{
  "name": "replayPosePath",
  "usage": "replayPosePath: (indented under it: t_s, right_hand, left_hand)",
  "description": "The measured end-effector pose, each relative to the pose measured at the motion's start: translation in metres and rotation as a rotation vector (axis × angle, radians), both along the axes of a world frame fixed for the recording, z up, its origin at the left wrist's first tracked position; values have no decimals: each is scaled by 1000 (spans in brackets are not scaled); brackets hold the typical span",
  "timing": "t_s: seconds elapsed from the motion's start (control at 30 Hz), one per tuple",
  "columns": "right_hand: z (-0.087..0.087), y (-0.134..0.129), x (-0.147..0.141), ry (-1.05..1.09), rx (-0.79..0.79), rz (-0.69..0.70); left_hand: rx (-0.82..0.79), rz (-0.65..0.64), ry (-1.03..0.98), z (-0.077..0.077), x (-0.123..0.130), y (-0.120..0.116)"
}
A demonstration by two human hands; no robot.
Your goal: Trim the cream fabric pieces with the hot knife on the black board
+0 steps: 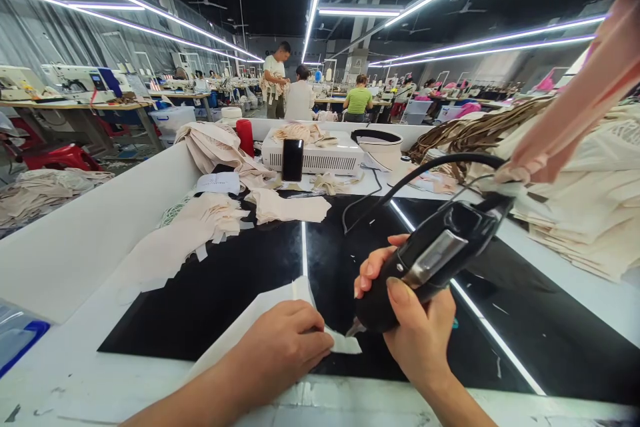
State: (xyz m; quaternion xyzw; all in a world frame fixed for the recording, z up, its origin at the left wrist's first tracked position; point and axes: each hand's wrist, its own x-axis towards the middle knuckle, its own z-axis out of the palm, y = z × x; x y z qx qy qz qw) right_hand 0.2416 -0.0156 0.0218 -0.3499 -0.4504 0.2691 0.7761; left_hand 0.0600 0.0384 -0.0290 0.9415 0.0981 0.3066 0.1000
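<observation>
My left hand (285, 340) is closed in a pinch on a white fabric piece (280, 297) that lies on the black glossy board (200, 317). A narrow end of that fabric sticks out to the right of my fingertips. My right hand (420, 320) wraps around a black corded hand tool (445, 240) with a silver lever on its side. Its small metal tip (356, 328) points down and left, at the upper edge of the fabric end; whether they touch I cannot tell. A pinkish cloth strap (575, 107) is tied to the tool's back end.
Cream fabric pieces (190, 237) are stacked on the left, another stack (287, 205) at the back. A phone (293, 160) leans on a white vented box (340, 153). Piled cloth (590, 213) stands right. The tool's cable (400, 180) arcs over the board. Several people work beyond.
</observation>
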Motion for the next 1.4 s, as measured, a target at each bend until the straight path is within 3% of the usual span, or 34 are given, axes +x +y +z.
replayPosePath:
  t_s: [0.27,0.5,1.4]
  right_hand:
    - [4,-2,-3,51,29,27]
    - [-4,-5,-5,37,20,97]
    - [-3,-9,0,-2,18,16]
  left_hand:
    - [-19,3,8,-4,0,1]
    - [-22,16,21,-6,3,3]
    - [-27,12,22,-7,0,6]
